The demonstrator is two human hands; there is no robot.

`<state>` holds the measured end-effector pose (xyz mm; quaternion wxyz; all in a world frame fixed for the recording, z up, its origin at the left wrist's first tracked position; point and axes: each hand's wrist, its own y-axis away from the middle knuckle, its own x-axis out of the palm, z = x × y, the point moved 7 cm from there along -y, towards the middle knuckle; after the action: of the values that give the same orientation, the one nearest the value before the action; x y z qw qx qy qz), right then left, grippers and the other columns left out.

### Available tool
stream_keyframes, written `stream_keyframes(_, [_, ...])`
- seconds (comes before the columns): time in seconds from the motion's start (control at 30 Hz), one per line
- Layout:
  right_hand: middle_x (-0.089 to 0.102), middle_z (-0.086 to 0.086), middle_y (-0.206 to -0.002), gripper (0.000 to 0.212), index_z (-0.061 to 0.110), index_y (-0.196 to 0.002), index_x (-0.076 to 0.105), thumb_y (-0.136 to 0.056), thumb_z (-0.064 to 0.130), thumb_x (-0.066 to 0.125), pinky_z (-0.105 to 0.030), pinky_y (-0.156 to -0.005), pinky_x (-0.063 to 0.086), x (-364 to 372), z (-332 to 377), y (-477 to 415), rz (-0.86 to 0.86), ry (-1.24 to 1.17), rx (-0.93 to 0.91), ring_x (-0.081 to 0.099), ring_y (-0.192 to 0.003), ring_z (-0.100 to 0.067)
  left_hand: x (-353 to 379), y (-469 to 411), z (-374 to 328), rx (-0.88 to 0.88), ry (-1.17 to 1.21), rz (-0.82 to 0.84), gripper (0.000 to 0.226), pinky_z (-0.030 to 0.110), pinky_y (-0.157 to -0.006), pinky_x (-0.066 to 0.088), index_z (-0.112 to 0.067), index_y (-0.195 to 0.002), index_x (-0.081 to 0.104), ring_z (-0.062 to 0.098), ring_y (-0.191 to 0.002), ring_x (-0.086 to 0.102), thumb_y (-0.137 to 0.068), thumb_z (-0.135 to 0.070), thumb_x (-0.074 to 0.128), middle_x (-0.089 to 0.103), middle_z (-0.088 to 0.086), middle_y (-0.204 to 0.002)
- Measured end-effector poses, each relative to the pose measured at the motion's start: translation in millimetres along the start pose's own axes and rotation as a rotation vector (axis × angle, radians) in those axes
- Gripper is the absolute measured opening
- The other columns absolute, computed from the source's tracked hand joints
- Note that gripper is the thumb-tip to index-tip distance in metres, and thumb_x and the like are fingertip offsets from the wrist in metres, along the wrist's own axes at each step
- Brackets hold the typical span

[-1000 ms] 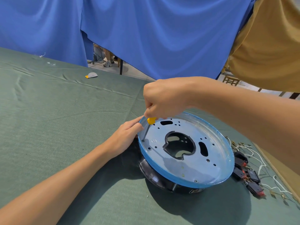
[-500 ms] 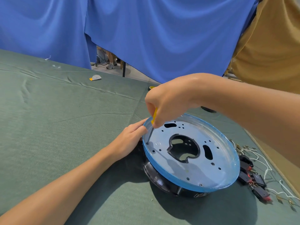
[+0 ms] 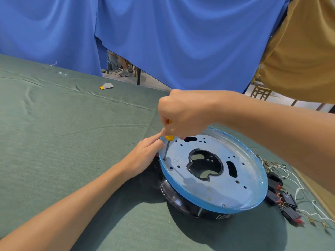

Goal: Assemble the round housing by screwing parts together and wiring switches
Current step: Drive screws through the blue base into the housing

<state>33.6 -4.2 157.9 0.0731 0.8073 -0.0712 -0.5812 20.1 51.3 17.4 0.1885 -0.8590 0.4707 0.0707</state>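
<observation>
Green cloth desk (image 3: 72, 133) bearing one round blue-rimmed metal housing (image 3: 235, 187), blue drapes (image 3: 181, 42) behind, one yellow-handled screwdriver (image 3: 167, 145) gripped in right hand (image 3: 183, 113) fingers, tip at left-edge hole as before, left hand (image 3: 143, 156) fingers straight, still touching rim.

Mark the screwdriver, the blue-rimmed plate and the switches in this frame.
screwdriver (image 3: 167, 148), head view, on the metal shaft below the yellow handle.
blue-rimmed plate (image 3: 223, 192), head view, on the bare grey face near the front.
switches (image 3: 288, 198), head view, on the black body of one switch.
</observation>
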Motion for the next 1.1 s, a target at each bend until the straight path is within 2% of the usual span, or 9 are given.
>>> stream_keyframes(0.07, [0.058,0.009,-0.041,0.031,0.013,-0.060,0.058,-0.091,0.019,0.056,-0.016,-0.032,0.034,2.1,-4.6,1.4,-0.015,-0.050,0.034,0.049,-0.038,0.004,-3.0,0.3,1.3,-0.067,-0.058,-0.044,0.031,0.038,-0.074,0.039,-0.033,-0.074,0.064,0.010,-0.073,0.049,-0.070,-0.048,0.038,0.062,-0.007,-0.074])
stream_keyframes(0.13, [0.065,0.007,-0.051,0.028,0.012,-0.064,0.064,-0.090,0.020,0.055,-0.018,-0.034,0.036,4.3,-9.4,5.3,-0.029,-0.078,0.065,0.050,-0.042,-0.003,-9.9,4.3,6.4,-0.198,-0.182,-0.079,0.049,0.036,-0.068,0.036,-0.013,-0.073,0.054,0.016,-0.069,0.044,-0.063,-0.058,0.038,0.051,0.006,-0.067])
stream_keyframes(0.23, [0.069,0.004,-0.057,0.029,0.011,-0.068,0.072,-0.089,0.021,0.054,-0.018,-0.036,0.038,9.7,-20.9,12.0,-0.032,-0.180,0.109,0.051,-0.049,0.001,-12.1,19.6,7.1,-0.430,-0.258,-0.035,0.050,0.034,-0.064,0.033,-0.019,-0.066,0.048,0.017,-0.064,0.043,-0.052,-0.067,0.044,0.047,-0.002,-0.065])
stream_keyframes(0.33, [0.070,0.007,-0.059,0.031,0.013,-0.070,0.073,-0.090,0.027,0.054,-0.018,-0.040,0.041,14.1,-30.6,16.0,-0.032,-0.228,0.125,0.051,-0.047,0.001,-2.0,28.8,5.5,-0.538,-0.187,0.047,0.040,0.027,-0.060,0.042,-0.021,-0.064,0.062,0.013,-0.066,0.054,-0.050,-0.058,0.055,0.056,-0.008,-0.066])
stream_keyframes(0.47, [0.070,0.005,-0.060,0.032,0.010,-0.075,0.074,-0.092,0.030,0.055,-0.017,-0.038,0.040,16.5,-32.0,16.7,-0.046,-0.254,0.113,0.050,-0.044,0.002,3.9,29.1,4.2,-0.585,-0.043,-0.017,0.015,0.023,-0.060,0.053,-0.017,-0.079,0.069,0.011,-0.072,0.059,-0.075,-0.030,0.061,0.061,-0.004,-0.075])
stream_keyframes(0.63, [0.070,0.007,-0.061,0.030,0.012,-0.074,0.072,-0.091,0.031,0.056,-0.021,-0.043,0.041,9.0,-35.7,22.0,-0.081,-0.235,0.111,0.050,-0.046,0.002,6.8,32.8,-3.0,-0.631,0.222,-0.070,0.012,0.027,-0.054,0.050,-0.014,-0.078,0.064,0.019,-0.062,0.055,-0.071,-0.016,0.055,0.062,0.003,-0.071])
stream_keyframes(0.77, [0.070,0.006,-0.063,0.031,0.015,-0.074,0.072,-0.091,0.034,0.056,-0.022,-0.047,0.041,4.2,-36.7,26.0,-0.099,-0.202,0.094,0.050,-0.049,-0.005,9.0,36.2,-5.2,-0.676,0.388,-0.107,0.018,0.026,-0.048,0.047,-0.011,-0.090,0.066,0.023,-0.061,0.050,-0.076,-0.016,0.056,0.062,0.014,-0.079])
stream_keyframes(0.9, [0.070,0.005,-0.067,0.028,0.018,-0.078,0.072,-0.092,0.037,0.057,-0.023,-0.050,0.044,6.0,-37.9,27.4,-0.086,-0.198,0.091,0.054,-0.057,-0.006,12.6,39.6,-6.7,-0.685,0.481,-0.097,0.020,0.026,-0.049,0.048,-0.010,-0.092,0.068,0.022,-0.051,0.052,-0.076,-0.019,0.062,0.065,0.015,-0.072])
stream_keyframes(1.1, [0.069,0.005,-0.080,0.003,0.030,-0.084,0.069,-0.084,0.032,0.072,-0.023,-0.054,0.045,0.5,-39.8,29.2,-0.096,-0.249,0.055,0.057,-0.070,-0.004,12.9,40.7,-7.7,-0.682,0.555,-0.093,0.028,0.027,-0.051,0.054,-0.008,-0.103,0.069,0.021,-0.050,0.060,-0.079,-0.023,0.067,0.070,0.015,-0.073])
